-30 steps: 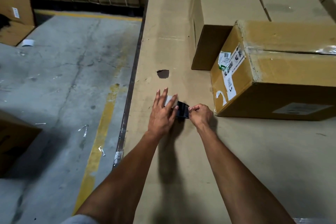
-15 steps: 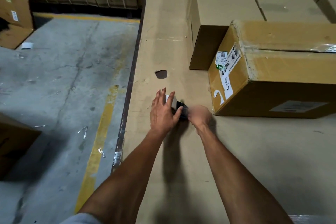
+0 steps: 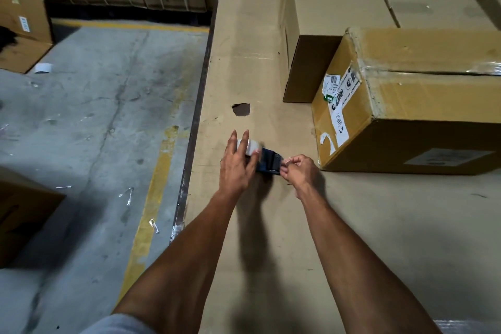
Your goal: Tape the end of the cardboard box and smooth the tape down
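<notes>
Tan cardboard box (image 3: pixel 423 100) with white, black-printed labels (image 3: pixel 340 95) and one small green patch on its end face; glossy clear tape along the top. Dark blue tape dispenser (image 3: pixel 268 161) carrying a white roll. Pale beige table (image 3: pixel 352 225); grey concrete floor (image 3: pixel 89 122) striped in worn yellow.

Tape dispenser (image 3: pixel 268 161) flat – cardboard box (image 3: pixel 412 106) just beside.

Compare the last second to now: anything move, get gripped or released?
Little changed. The right hand blurred mid-interval and is back pinching at the front end of the tape dispenser; whether tape is pulled free is unclear. The left hand stays spread over the tape roll, thumb shifting slightly. The labeled cardboard box stayed put, untouched.
</notes>
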The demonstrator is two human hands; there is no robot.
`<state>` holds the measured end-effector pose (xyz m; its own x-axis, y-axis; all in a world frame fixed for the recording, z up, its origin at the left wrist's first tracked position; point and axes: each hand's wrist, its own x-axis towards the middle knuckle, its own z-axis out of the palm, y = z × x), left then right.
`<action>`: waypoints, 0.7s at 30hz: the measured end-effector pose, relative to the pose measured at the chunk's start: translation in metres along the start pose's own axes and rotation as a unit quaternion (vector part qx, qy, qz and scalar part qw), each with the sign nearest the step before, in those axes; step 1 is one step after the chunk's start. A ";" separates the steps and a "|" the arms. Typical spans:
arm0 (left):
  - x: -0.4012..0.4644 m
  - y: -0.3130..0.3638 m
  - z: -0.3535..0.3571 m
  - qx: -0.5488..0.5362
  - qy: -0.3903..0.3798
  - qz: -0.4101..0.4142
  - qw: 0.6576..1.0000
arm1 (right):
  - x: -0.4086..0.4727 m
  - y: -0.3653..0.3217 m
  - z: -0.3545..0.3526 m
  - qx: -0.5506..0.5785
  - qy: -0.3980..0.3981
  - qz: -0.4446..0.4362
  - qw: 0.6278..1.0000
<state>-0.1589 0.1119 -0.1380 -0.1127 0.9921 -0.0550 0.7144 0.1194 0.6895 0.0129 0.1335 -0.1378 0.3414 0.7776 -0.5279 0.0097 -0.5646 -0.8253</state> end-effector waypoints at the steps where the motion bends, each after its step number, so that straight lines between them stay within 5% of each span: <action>1: 0.001 -0.002 -0.001 -0.024 0.001 -0.004 1.000 | -0.001 -0.003 -0.001 0.007 -0.002 0.002 1.000; 21: 0.005 0.010 -0.003 0.142 -0.005 0.091 0.986 | 0.012 -0.009 -0.023 0.085 -0.138 0.079 0.984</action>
<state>-0.1541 0.1185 -0.1295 0.0402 0.9983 0.0433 0.8864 -0.0557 0.4595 0.0387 0.1415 -0.1325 0.0580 0.7420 -0.6679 -0.1881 -0.6489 -0.7373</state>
